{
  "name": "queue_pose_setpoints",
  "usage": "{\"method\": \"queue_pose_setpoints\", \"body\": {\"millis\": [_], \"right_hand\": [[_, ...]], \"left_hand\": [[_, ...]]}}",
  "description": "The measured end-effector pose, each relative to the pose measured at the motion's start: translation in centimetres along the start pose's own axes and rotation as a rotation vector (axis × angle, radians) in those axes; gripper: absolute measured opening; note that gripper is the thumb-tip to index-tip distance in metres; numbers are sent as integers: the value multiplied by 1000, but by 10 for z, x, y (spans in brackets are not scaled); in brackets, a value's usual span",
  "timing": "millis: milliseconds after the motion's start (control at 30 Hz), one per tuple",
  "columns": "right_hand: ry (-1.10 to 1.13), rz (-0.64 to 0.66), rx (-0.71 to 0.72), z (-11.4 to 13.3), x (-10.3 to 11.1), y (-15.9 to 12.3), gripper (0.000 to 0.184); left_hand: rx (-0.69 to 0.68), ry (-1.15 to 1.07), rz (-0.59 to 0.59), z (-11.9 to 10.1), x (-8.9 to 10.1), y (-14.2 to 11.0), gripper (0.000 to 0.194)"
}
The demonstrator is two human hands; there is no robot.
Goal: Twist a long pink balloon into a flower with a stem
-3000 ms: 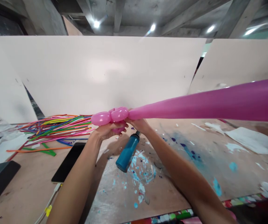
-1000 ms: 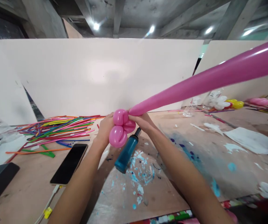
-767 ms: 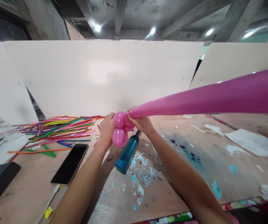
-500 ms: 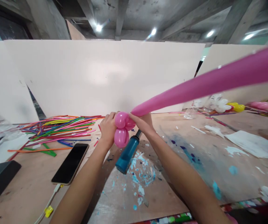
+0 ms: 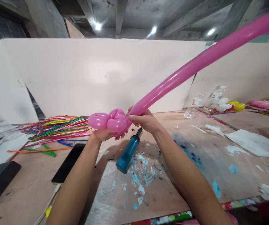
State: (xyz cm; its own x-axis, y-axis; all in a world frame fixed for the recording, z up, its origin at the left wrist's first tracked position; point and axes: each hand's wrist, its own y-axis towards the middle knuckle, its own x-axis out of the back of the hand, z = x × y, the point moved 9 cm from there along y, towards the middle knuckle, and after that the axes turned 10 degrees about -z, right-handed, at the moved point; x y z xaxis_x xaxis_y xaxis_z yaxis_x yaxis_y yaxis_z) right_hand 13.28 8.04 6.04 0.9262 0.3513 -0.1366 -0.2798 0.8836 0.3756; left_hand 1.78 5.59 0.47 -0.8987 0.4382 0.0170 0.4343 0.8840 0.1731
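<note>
A long pink modelling balloon [image 5: 176,78] stretches from my hands up to the upper right, its left end twisted into several rounded bubbles. My left hand [image 5: 105,135] cups those bubbles from below, the fingers partly hidden behind them. At the base of the long straight part, my right hand [image 5: 146,120] grips the balloon with the thumb in front, close to the twist. Below the hands, a teal balloon pump [image 5: 128,154] lies on the table with its nozzle pointing up and right, touched by neither hand.
Uninflated balloons [image 5: 61,126] lie spread at the left, near a black phone [image 5: 68,164] with a cable. A dark box [image 5: 0,184] sits at far left. Clear bottles [image 5: 215,97], finished balloons [image 5: 236,106] and white paper [image 5: 253,143] are at right. A white board [image 5: 111,75] stands behind.
The twisted bubbles have swung from hanging down to pointing left, and my left hand has moved beneath them. The long part of the balloon now slants up more steeply.
</note>
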Motion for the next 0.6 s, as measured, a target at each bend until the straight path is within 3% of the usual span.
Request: {"method": "queue_pose_setpoints", "body": {"millis": [67,233,467,600], "right_hand": [[-38,19,25,3,-2,-2,29],[-170,104,-6,-3,-11,-9,21],[-127,127,21,-3,-17,-9,19],[10,51,61,-5,-13,1,11]], "left_hand": [[90,-153,55,4,-11,0,42],[172,-259,-4,6,-14,2,44],[175,-108,-120,11,-4,6,32],[73,39,-310,2,2,11,25]]}}
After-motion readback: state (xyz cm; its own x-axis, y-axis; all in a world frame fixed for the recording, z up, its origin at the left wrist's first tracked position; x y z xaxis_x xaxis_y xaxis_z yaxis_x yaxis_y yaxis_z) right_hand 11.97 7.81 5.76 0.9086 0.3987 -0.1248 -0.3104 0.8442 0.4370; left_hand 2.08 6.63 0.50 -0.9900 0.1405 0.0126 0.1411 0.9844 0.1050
